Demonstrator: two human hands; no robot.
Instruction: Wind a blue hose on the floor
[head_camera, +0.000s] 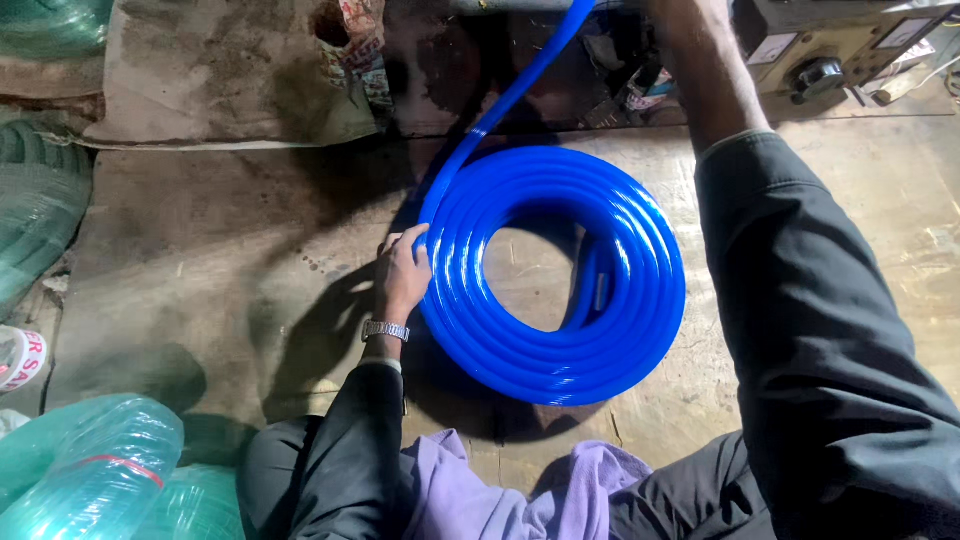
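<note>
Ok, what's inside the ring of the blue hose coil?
Inside the blue hose coil you see bare floor, plus a hose end along the right inner wall. The floor under the coil itself is covered.
</note>
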